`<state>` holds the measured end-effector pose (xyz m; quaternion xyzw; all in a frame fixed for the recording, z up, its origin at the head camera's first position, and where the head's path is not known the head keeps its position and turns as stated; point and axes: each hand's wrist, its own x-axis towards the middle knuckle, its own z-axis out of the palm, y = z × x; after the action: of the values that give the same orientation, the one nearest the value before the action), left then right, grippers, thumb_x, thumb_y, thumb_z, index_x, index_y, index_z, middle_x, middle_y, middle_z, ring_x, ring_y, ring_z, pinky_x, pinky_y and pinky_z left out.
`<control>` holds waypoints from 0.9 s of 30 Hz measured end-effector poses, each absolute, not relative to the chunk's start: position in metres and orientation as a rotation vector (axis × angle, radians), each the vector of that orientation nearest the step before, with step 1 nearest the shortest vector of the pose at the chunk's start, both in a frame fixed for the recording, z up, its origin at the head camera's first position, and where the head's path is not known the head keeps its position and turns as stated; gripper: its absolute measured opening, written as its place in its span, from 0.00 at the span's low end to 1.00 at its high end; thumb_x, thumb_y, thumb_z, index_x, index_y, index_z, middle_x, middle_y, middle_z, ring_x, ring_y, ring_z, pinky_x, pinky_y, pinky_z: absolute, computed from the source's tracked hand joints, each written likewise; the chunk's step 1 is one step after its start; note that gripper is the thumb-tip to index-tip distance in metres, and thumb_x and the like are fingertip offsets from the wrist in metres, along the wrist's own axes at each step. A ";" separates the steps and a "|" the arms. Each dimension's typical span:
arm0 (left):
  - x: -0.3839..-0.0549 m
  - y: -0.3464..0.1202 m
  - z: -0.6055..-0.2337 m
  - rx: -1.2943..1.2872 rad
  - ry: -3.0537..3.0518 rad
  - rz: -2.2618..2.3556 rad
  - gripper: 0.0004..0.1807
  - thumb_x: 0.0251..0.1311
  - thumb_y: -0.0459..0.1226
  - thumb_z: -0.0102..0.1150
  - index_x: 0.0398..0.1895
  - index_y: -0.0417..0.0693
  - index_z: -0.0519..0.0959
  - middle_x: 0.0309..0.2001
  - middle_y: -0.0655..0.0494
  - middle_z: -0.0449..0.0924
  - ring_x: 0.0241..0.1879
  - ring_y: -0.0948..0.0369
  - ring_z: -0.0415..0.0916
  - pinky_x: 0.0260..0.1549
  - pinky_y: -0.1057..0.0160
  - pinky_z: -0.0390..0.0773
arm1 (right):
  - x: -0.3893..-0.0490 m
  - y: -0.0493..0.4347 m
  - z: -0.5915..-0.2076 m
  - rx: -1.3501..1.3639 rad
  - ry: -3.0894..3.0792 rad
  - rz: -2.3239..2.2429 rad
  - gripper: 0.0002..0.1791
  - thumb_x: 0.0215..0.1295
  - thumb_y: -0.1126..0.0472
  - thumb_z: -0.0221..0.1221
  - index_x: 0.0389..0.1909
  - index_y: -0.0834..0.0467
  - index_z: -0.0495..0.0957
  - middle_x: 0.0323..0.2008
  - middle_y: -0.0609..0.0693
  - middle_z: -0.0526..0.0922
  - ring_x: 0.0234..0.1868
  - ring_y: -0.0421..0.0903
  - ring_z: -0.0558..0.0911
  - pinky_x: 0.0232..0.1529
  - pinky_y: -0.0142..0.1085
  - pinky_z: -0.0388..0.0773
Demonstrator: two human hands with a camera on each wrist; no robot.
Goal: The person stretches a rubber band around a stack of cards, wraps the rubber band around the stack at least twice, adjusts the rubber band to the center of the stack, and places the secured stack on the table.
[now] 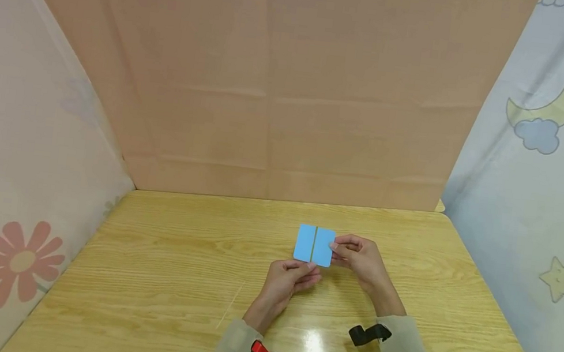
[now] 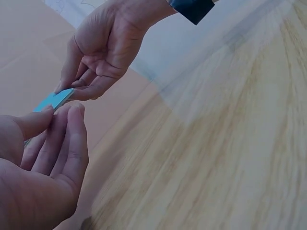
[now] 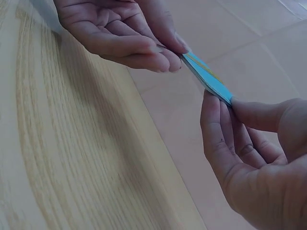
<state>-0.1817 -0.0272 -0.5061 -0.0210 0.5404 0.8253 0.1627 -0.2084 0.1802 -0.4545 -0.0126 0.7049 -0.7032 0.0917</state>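
Observation:
A small light-blue stack of cards (image 1: pixel 305 243) with rounded corners is held up above the table. A narrow yellow band (image 3: pixel 206 68) crosses its blue face, and thin layers show along its edge in the right wrist view. My left hand (image 1: pixel 286 286) pinches the near edge between thumb and fingers. At the right edge, my right hand (image 1: pixel 362 262) pinches the stack, its thumb on the blue face. In the left wrist view the stack (image 2: pixel 53 99) is seen nearly edge-on, partly hidden by the left thumb.
Beneath the hands is a wood-grain table (image 1: pixel 173 256). A plain tan cloth (image 1: pixel 270 93) hangs behind it, with printed curtains (image 1: pixel 46 132) at both sides. A thin pale line (image 1: pixel 229 305) lies on the tabletop left of the left hand.

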 end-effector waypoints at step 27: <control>-0.200 -0.077 -0.498 -0.177 1.764 2.308 0.20 0.68 0.40 0.70 0.55 0.32 0.86 0.41 0.53 0.91 0.38 0.64 0.89 0.44 0.65 0.90 | -0.208 0.176 -0.470 -0.056 2.039 -2.001 0.21 0.75 0.64 0.63 0.61 0.75 0.77 0.35 0.45 0.89 0.37 0.40 0.89 0.47 0.38 0.90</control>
<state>-0.1995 -0.0769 -0.4981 -0.0605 0.6022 0.7876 0.1154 -0.2079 0.1757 -0.4696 -0.0192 0.7063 -0.6933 0.1415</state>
